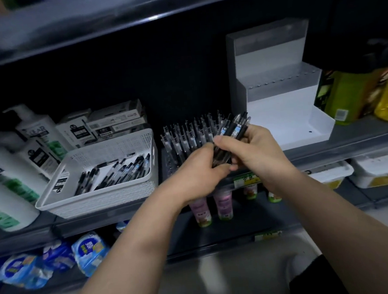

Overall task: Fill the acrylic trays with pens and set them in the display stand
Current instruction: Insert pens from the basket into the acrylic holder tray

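Note:
A bundle of black pens (234, 130) is gripped by my right hand (255, 151), tips pointing up and away. My left hand (201, 169) meets it from the left, fingers pinching the lower ends of the same pens. Just behind my hands stands a clear acrylic tray (183, 136) with several pens upright in its slots. A white stepped display stand (283, 94) sits on the shelf to the right, its steps bare. A white perforated basket (103, 171) to the left holds several loose black pens (119, 170).
Shampoo bottles (13, 164) and small boxes (115, 120) crowd the shelf's left. Yellow and green packs (354, 94) stand right of the stand. An upper shelf (133, 20) overhangs. Bottles (224, 204) and blue packs (58, 259) fill lower shelves.

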